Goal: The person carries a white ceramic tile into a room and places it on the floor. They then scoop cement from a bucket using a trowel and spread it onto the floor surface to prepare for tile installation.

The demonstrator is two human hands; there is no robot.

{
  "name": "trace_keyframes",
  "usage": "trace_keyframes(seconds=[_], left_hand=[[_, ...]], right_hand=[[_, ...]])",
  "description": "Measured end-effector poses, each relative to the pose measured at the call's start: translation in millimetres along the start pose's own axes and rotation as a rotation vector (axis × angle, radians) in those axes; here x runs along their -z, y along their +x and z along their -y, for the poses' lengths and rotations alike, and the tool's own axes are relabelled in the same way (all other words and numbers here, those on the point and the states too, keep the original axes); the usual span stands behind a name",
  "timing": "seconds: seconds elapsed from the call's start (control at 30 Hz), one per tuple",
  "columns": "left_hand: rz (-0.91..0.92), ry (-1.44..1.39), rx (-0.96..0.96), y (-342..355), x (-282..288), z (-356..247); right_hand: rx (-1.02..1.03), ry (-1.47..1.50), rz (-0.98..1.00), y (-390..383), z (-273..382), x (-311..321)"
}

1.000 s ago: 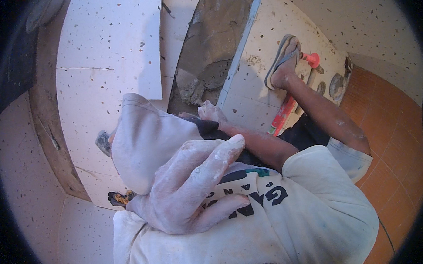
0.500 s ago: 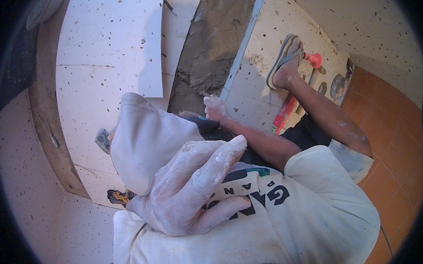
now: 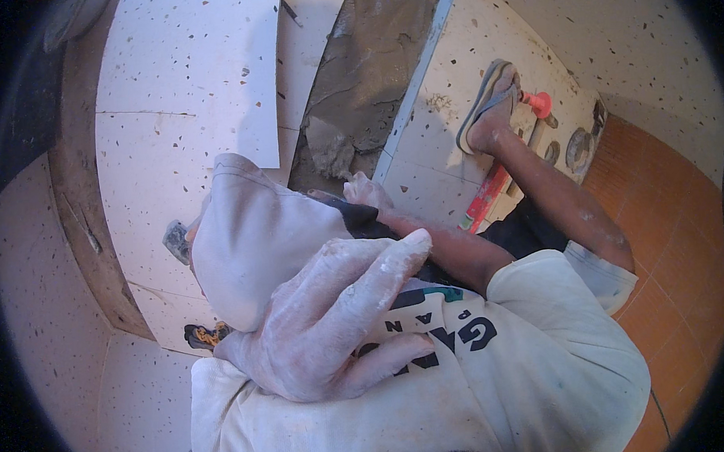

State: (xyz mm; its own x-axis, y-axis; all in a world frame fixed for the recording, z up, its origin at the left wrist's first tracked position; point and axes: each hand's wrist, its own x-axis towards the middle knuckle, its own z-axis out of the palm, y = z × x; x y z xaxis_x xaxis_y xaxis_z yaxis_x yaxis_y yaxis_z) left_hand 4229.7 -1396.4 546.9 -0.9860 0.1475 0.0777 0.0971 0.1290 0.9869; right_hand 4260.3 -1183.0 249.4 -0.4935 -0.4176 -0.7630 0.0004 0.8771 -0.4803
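Observation:
My left hand [image 3: 325, 319], coated in pale dust, lies in front of my white shirt beside my bent left knee [image 3: 263, 237] in light grey cloth. Its fingers stretch to the right and the thumb sits apart from them, with nothing held. Beyond, my right hand [image 3: 367, 191] is closed at the near end of a strip of wet grey mortar [image 3: 372, 66]. What it grips is hidden by the fingers. A lighter grey wedge [image 3: 327, 146] shows just past it; I cannot tell whether that is a coated blade or a lump of mortar.
Speckled white slabs [image 3: 173, 57] flank the mortar strip on the left, and another slab [image 3: 435, 156] borders its right. Near my sandalled right foot [image 3: 495, 110] lie a red level-like bar [image 3: 486, 196] and a red knobbed tool [image 3: 538, 103]. A grey block [image 3: 177, 242] sits left of my knee.
My right hand has shifted slightly left and turned. The mortar near it has changed shape, and a lighter wedge now shows there. My left hand has drifted slightly right.

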Motion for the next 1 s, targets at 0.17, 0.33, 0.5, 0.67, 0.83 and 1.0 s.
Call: trace_keyframes(seconds=[0.17, 0.33, 0.5, 0.67, 0.83, 1.0], left_hand=[[-0.032, 0.001, -0.042, -1, -3, 2], [-0.03, 0.024, -0.015, -2, -3, -4], [-0.017, 0.046, -0.016, -5, -7, -8], [-0.034, 0.086, 0.013, -8, -7, -13], [-0.069, 0.056, 0.009, -13, -9, -15], [-0.039, 0.05, -0.016, -15, -8, -10]], right_hand=[[-0.046, 0.016, -0.048, -6, 12, 4], [0.187, -0.176, -0.326, 43, -6, 6], [0.02, 0.078, -0.522, 131, -12, 52], [-0.11, 0.263, -0.507, 159, -8, 89], [0.111, -0.126, -0.397, 136, -4, 69], [0.251, -0.179, -0.387, 92, -5, 19]])
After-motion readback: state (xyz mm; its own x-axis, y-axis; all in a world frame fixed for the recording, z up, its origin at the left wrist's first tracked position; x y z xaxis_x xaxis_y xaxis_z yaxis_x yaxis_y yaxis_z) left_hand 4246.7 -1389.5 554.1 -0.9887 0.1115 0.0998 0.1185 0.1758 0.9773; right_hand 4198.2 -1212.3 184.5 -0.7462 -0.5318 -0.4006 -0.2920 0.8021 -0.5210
